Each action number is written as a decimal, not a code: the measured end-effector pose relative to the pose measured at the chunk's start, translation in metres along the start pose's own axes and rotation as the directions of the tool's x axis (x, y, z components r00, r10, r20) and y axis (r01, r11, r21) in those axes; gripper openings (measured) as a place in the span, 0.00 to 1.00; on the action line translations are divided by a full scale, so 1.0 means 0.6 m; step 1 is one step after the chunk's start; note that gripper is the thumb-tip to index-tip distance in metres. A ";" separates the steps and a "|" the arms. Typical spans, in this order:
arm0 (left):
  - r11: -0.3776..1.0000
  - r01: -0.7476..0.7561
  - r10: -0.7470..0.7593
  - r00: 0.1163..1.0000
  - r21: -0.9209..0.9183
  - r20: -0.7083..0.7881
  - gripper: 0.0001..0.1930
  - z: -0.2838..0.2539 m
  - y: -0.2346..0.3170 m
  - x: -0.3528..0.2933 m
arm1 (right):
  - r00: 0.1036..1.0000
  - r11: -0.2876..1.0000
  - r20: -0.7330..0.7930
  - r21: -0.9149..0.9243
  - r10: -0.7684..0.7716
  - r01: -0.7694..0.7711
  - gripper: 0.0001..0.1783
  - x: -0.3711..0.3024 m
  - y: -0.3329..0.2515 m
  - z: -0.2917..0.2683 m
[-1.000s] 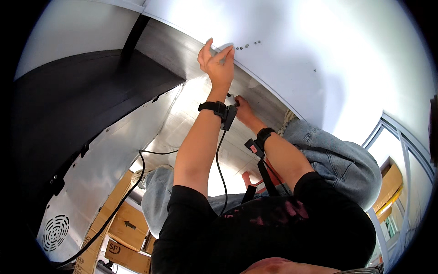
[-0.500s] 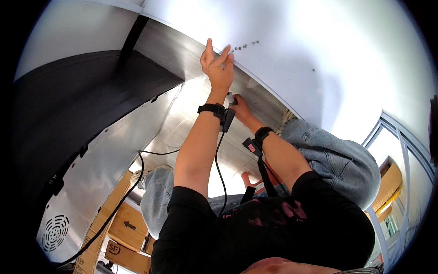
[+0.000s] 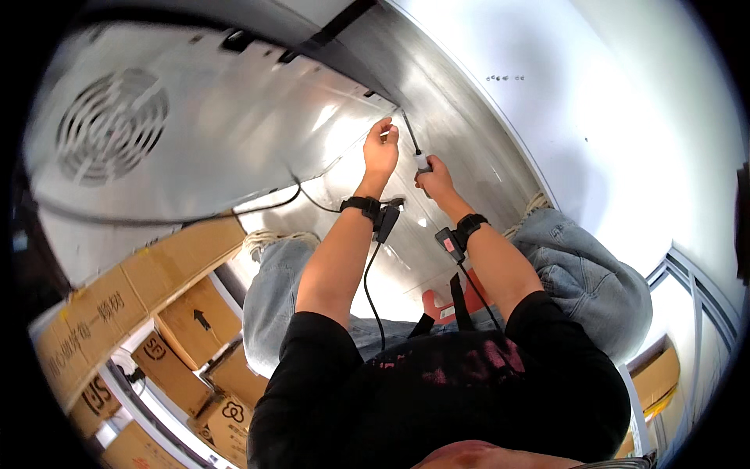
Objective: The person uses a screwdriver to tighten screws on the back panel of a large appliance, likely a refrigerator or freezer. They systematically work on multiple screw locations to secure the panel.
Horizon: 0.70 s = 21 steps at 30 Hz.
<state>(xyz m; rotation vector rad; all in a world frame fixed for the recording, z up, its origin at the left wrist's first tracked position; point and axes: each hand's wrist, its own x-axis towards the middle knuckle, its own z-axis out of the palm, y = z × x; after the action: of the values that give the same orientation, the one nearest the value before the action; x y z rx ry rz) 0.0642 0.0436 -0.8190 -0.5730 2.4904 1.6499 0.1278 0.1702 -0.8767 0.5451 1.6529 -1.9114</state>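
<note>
My right hand is wrapped around the pale handle of a screwdriver. Its thin dark shaft points up toward the far corner of a silver metal panel. Close beside the shaft, on its left, is my left hand, raised near the panel's edge with fingers curled together. Anything pinched in those fingers is too small or hidden to make out. Several small screw-like pieces sit in a row on a white surface at the right, apart from both hands.
The metal panel has a round slotted vent. A black cable runs past its lower edge. Cardboard boxes stand at lower left. A red object lies between my knees. Cords hang from both wrist straps.
My left hand has left the row of small pieces and come down beside the metal panel. My right hand has raised the screwdriver toward the panel's corner. The view has turned leftward.
</note>
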 end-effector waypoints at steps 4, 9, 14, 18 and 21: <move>0.932 0.167 -0.125 0.981 -0.321 0.149 0.15 -0.074 0.053 -0.061 | 0.984 0.992 0.144 -0.056 -0.107 0.116 0.15 -0.059 -0.046 0.035; 0.906 -0.057 0.098 0.992 -0.419 0.076 0.17 -0.197 0.170 -0.156 | 0.917 0.967 0.346 -0.084 -0.198 0.240 0.15 -0.167 -0.156 0.089; 0.825 -0.343 0.320 0.939 -0.450 -0.130 0.17 -0.317 0.290 -0.263 | 0.788 0.869 0.532 -0.179 -0.310 0.462 0.15 -0.276 -0.302 0.140; 0.753 -0.437 0.352 0.899 -0.493 -0.259 0.16 -0.416 0.362 -0.331 | 0.665 0.943 0.720 -0.042 -0.200 0.330 0.18 -0.383 -0.375 0.200; 0.744 -0.348 0.209 0.932 -0.571 -0.295 0.15 -0.483 0.367 -0.329 | 0.531 0.972 0.828 0.067 -0.180 0.226 0.19 -0.427 -0.394 0.248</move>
<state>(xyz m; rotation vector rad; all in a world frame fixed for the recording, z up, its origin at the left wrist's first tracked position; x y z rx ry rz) 0.2025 -0.0933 -0.4531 -0.4485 2.1999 2.6984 0.1804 0.0817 -0.5122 -0.5803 1.1097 -1.8140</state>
